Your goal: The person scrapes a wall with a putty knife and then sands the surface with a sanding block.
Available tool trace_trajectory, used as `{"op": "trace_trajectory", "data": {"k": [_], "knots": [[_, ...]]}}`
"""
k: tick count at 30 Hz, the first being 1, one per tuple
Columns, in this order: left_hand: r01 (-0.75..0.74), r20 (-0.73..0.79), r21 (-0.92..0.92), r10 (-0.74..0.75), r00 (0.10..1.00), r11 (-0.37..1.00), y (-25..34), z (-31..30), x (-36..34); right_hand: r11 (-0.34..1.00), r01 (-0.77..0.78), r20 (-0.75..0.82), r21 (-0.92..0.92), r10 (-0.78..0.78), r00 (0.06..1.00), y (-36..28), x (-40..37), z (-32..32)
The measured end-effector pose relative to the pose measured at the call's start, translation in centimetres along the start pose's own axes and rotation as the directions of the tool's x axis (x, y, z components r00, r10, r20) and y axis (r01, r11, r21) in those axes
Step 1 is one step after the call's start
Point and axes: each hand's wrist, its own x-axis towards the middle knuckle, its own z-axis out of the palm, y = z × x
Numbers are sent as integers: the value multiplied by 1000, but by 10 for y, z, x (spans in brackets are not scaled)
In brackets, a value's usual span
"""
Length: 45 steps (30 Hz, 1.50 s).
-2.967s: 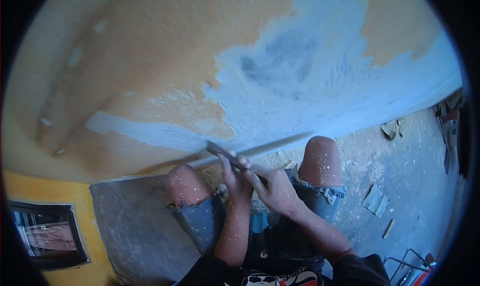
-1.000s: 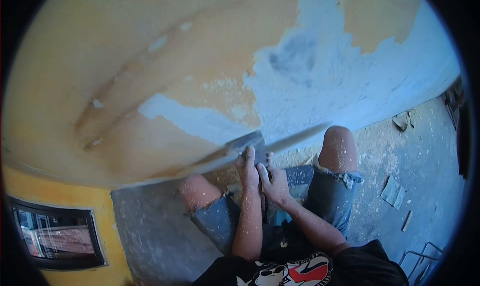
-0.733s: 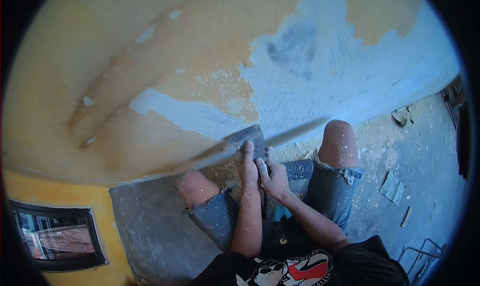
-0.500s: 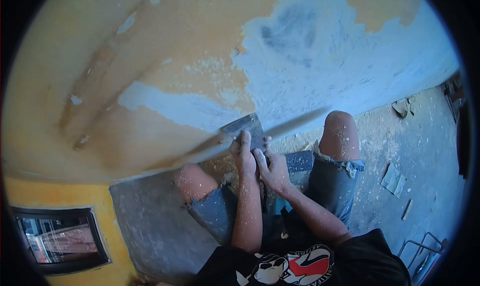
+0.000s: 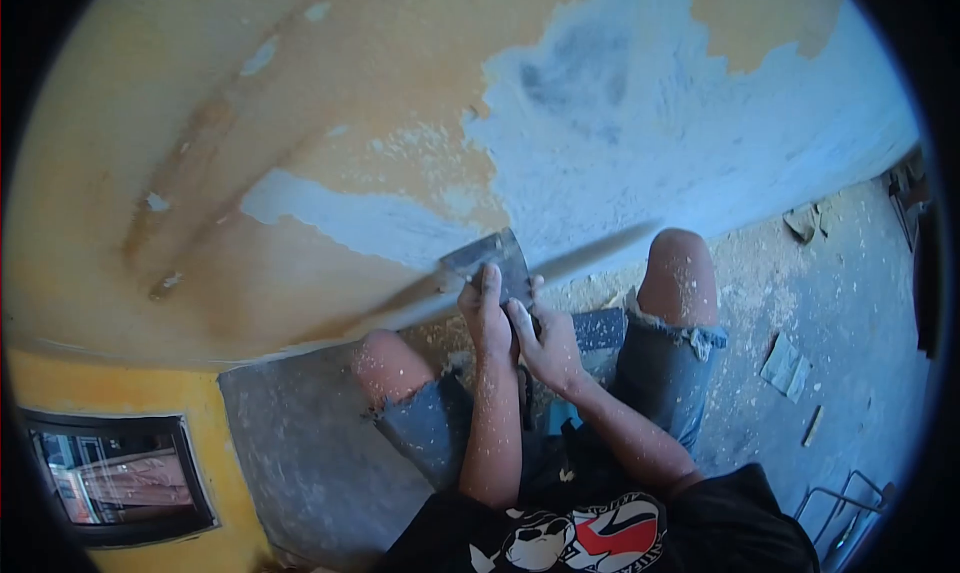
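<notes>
Left hand (image 5: 486,318) and right hand (image 5: 550,345) clamp fingers around a scraper (image 5: 508,258).
Edge toward 11 o'clock, a low, steady angle likely suits the wall (image 5: 340,213).

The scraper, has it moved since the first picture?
Yes, the scraper turned: edge-on then, broad face showing now, one corner just below the yellow paint tip.

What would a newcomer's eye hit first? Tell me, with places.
The ragged pale patch across the upper right of the tan wall. Next, the flat blade at centre, held by the left grip and right grip. Then the dark-framed pane, lower left.
</notes>
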Motion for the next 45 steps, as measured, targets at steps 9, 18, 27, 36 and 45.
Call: {"op": "trace_trajectory", "data": {"k": [9,18,27,36,45], "knots": [[-8,-1,3,8,1000,1000,8,9,-3,1000,20,5,16,-20,1000,-15,5,-11],[42,10,-114,-41,999,993,8,10,-4,998,-65,37,4,65,997,-19,6,-16],[37,30,-77,-35,999,996,12,10,-11,999,-45,84,-24,46,995,-28,4,-24],[47,18,-100,-46,999,994,13,18,-2,999,-33,-21,32,34,999,-30,9,-21],[-29,44,-96,34,998,995,18,27,5,1000,-17,-24,13,17,1000,-39,17,-27]]}}
